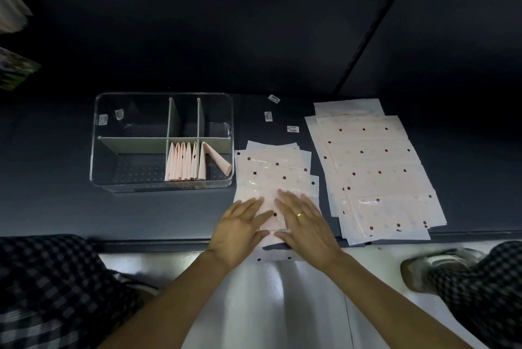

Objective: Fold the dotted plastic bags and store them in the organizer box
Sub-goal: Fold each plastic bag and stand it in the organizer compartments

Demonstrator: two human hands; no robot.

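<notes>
While both flat hands, left hand (240, 228) and right hand (306, 224), pressed a bag (271, 179) at the table's (169, 213) front edge, several folded bags (183, 163) stood in the box (162, 141); a stack (375, 167) remained unfolded.

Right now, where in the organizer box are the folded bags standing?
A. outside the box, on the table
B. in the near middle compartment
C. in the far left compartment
B: the folded bags stand upright in a row in the near middle compartment of the organizer box, behind its front wall.

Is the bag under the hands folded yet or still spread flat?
Still spread flat: the dotted bag lies open on the table, the left hand and right hand pressing it with straight fingers.
</notes>
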